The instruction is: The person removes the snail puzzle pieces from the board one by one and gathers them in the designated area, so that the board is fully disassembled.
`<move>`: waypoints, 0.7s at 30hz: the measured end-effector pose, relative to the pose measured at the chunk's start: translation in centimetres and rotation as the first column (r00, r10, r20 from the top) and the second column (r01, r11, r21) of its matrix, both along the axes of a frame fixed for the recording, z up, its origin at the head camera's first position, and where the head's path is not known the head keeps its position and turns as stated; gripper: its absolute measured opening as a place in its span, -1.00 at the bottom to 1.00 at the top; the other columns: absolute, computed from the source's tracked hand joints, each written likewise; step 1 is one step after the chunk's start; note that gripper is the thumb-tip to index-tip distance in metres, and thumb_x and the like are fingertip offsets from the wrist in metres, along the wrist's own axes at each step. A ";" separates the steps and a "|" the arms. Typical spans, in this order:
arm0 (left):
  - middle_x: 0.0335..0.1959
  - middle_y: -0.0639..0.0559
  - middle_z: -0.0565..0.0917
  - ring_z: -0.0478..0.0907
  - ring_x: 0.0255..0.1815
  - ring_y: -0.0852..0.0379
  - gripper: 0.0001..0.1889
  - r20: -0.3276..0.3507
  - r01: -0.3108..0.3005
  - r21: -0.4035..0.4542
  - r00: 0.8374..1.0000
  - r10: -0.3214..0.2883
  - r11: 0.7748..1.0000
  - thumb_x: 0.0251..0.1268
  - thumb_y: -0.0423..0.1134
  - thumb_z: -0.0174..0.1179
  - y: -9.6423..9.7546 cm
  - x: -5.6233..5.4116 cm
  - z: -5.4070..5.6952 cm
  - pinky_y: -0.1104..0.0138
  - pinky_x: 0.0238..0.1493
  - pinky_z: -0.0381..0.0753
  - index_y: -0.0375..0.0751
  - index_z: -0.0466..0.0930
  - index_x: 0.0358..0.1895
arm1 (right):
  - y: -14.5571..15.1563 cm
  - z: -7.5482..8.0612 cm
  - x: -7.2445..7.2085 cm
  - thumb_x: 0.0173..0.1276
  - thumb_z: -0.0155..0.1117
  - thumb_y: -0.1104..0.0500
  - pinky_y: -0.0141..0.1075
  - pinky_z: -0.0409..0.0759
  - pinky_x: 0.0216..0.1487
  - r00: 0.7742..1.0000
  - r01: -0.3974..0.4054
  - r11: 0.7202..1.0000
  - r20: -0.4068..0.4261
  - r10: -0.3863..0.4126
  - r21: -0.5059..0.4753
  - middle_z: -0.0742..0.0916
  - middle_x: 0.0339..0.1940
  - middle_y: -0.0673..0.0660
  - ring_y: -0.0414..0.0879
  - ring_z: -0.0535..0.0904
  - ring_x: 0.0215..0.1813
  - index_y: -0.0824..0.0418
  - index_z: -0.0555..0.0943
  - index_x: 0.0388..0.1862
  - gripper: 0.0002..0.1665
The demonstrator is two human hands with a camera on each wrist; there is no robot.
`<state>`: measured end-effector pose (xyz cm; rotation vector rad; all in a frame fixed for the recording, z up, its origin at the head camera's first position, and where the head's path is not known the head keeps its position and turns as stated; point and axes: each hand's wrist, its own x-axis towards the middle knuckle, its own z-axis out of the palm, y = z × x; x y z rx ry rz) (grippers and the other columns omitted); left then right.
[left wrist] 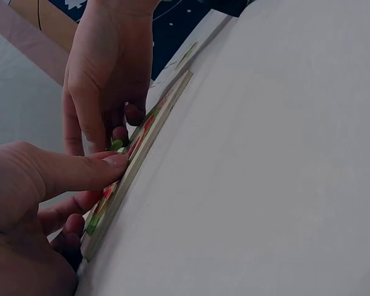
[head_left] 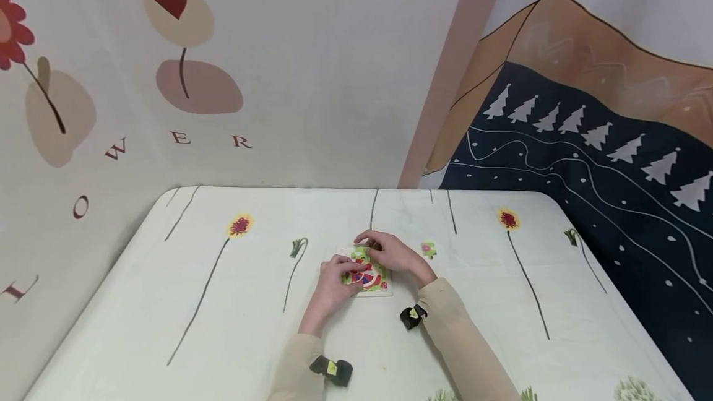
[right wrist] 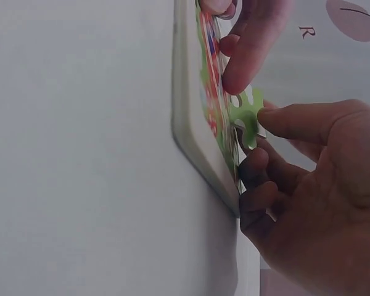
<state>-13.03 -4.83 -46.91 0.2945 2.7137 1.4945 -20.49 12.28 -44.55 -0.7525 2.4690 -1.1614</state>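
Note:
A small jigsaw puzzle board with a pale rim and a red, blue and green picture lies on the table. My left hand holds its left side, with thumb and index finger reaching over the picture and other fingers curled by the edge. Between thumb and fingers, my right hand pinches a green puzzle piece, tilted at the board's far part. Its lower fingers are bent against the board's edge in the right wrist view. The fingers partly cover the picture.
Right of the board lies a loose green puzzle piece with a pink spot. The white tablecloth has printed flowers and stems. Behind the table hang a pale printed curtain and a dark one with white trees.

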 end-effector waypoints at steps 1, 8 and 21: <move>-0.02 -0.12 0.47 0.27 0.04 -0.14 -0.66 0.003 -0.001 -0.001 1.000 0.001 1.000 0.02 -0.46 0.37 0.0 0.0 0.0 0.04 -0.01 0.35 -0.28 0.70 -0.05 | 0.0 0.0 0.0 0.42 0.03 0.37 -0.21 0.47 -0.14 1.000 0.012 1.000 -0.004 -0.012 0.005 0.64 -0.15 0.12 -0.09 0.51 -0.18 0.19 0.54 0.12 -0.66; -0.04 -0.10 0.47 0.26 0.01 -0.11 -0.68 0.009 -0.002 -0.002 1.000 0.002 1.000 0.03 -0.45 0.37 0.0 0.0 0.1 0.09 -0.04 0.33 -0.26 0.71 -0.06 | 0.1 -0.1 -0.3 0.39 0.12 0.36 -0.25 0.50 -0.16 0.995 0.092 0.996 -0.026 -0.091 0.011 0.65 -0.23 0.07 -0.12 0.53 -0.22 0.22 0.54 0.07 -0.70; -0.05 -0.10 0.47 0.27 0.03 -0.13 -0.65 -0.003 0.003 -0.008 1.000 -0.003 1.000 -0.01 -0.46 0.38 -0.1 0.0 -0.1 0.04 0.01 0.33 -0.24 0.71 -0.06 | 2.3 0.9 -0.4 0.40 0.13 0.35 -0.25 0.45 -0.24 0.991 0.125 0.992 -0.054 -0.126 -0.014 0.64 -0.29 0.07 -0.10 0.51 -0.25 0.24 0.53 -0.11 -0.87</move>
